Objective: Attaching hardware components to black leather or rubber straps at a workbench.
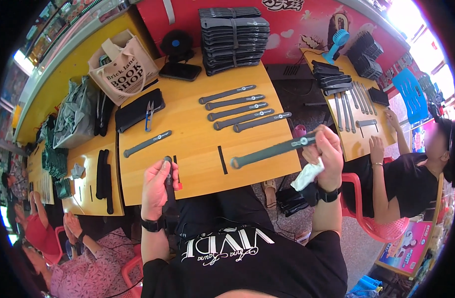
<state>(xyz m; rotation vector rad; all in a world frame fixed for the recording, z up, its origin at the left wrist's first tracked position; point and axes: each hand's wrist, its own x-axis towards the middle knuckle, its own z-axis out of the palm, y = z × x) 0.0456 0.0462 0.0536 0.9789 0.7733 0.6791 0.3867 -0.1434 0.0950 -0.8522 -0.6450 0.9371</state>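
My right hand (330, 156) is closed on one end of a dark grey flat strap (267, 153) with a rounded tip, holding it out leftward above the table's front right. A crumpled white cloth (307, 175) hangs from the same hand. My left hand (157, 187), at the table's front edge, pinches another dark strap (169, 186) that dangles downward. A small red piece (179, 186) shows beside its fingers. Several similar straps (245, 115) lie in a slanted row at the table's right, and a single strap (148, 144) rests on the left.
Two black strips (223, 160) mark the wooden table (197, 144). Scissors (149, 116) lie on a black pouch (138, 110). Behind are a canvas bag (122, 69), a phone (180, 71) and bundled straps (235, 42). Other people work at neighbouring tables; one person (406, 174) sits right.
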